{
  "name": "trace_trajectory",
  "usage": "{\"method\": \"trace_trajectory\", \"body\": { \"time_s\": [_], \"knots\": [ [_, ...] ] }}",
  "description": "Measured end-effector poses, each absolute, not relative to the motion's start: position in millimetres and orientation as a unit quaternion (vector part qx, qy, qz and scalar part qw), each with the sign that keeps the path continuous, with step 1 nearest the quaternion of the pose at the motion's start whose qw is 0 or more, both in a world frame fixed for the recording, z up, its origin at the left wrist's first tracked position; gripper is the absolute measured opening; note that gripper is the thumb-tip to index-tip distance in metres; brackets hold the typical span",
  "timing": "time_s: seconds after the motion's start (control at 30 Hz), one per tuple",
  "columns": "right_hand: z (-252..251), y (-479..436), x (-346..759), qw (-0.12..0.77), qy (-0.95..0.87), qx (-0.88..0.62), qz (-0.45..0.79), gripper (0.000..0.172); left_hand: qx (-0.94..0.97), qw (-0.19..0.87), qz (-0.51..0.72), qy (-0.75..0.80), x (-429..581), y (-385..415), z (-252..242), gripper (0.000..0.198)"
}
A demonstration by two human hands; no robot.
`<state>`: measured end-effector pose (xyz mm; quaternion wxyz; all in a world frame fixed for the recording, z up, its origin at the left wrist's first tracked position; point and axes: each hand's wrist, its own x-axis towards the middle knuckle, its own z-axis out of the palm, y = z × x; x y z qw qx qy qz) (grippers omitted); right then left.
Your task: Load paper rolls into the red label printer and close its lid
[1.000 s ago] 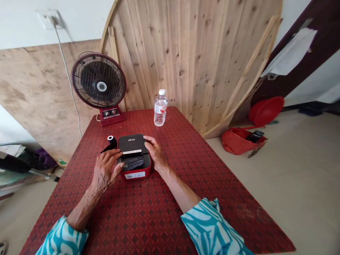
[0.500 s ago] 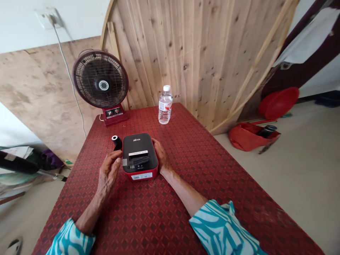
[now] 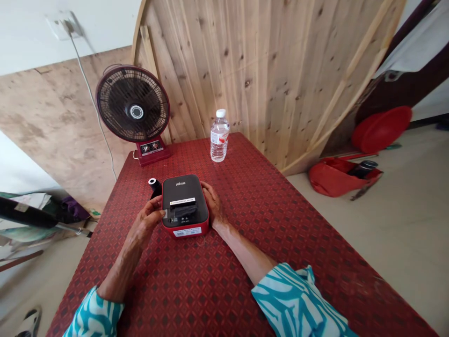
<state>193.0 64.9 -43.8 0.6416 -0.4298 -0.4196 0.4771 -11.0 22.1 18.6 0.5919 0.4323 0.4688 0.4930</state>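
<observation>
A small box-shaped printer (image 3: 180, 187), with a black top and red sides, lies on the red patterned table. Across its top are a white label strip and a dark slot. My left hand (image 3: 147, 217) is at its left side, the thumb on a grey piece of tape (image 3: 165, 214) at the lid's edge and the fingers against the side. My right hand (image 3: 213, 206) is wrapped round the right side, its fingertips partly hidden. Just behind my left fingers stands a black roll (image 3: 155, 185) with a white end.
A dark red fan (image 3: 135, 110) stands at the table's back left corner. A clear plastic bottle (image 3: 219, 140) is upright near the back edge. Behind is a wooden panel (image 3: 263, 70). On the floor to the right are a red bag (image 3: 329, 180) and a red basin (image 3: 382, 128).
My left hand has come in to the right, and its thumb now touches the tape on the printer's edge. The right hand stays on the printer. The view has shifted slightly.
</observation>
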Motion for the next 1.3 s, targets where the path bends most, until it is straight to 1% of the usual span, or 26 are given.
{"method": "trace_trajectory", "body": {
  "time_s": [0.1, 0.4, 0.63, 0.7, 0.8, 0.9, 1.0, 1.07, 1.13, 1.3],
  "knots": [
    [-47.0, 66.2, 192.2, 0.643, -0.416, -0.425, 0.483, 0.037, 0.435, 0.615, 0.467, 0.463, -11.5, 22.1, 22.2, 0.058],
    [-48.2, 64.6, 191.3, 0.649, -0.424, -0.417, 0.475, 0.039, 0.437, 0.627, 0.463, 0.448, -15.1, 21.5, 15.9, 0.060],
    [-45.1, 65.7, 192.1, 0.646, -0.439, -0.424, 0.459, 0.038, 0.457, 0.599, 0.463, 0.467, -12.7, 20.6, 24.4, 0.059],
    [-43.6, 65.3, 192.0, 0.642, -0.437, -0.430, 0.460, 0.038, 0.475, 0.563, 0.465, 0.490, -13.8, 20.8, 31.6, 0.060],
    [-41.5, 64.5, 191.7, 0.643, -0.436, -0.434, 0.457, 0.037, 0.546, 0.453, 0.466, 0.529, -12.0, 25.6, 50.2, 0.053],
    [-40.7, 64.7, 191.4, 0.648, -0.437, -0.425, 0.456, 0.038, 0.668, 0.345, 0.393, 0.529, 1.3, 41.3, 70.5, 0.033],
    [-40.3, 65.3, 191.6, 0.649, -0.439, -0.424, 0.455, 0.038, 0.780, 0.263, 0.258, 0.507, 23.2, 66.5, 80.5, 0.017],
    [-40.1, 65.7, 191.6, 0.650, -0.441, -0.423, 0.451, 0.038, 0.822, 0.218, 0.159, 0.501, 36.3, 82.8, 80.7, 0.014],
    [-40.1, 66.2, 191.1, 0.654, -0.441, -0.421, 0.447, 0.037, 0.840, 0.192, 0.095, 0.498, 44.7, 94.7, 78.5, 0.012],
    [-39.1, 67.7, 189.1, 0.665, -0.432, -0.414, 0.447, 0.033, 0.857, 0.189, 0.039, 0.477, 47.8, 105.0, 77.0, 0.012]
  ]
}}
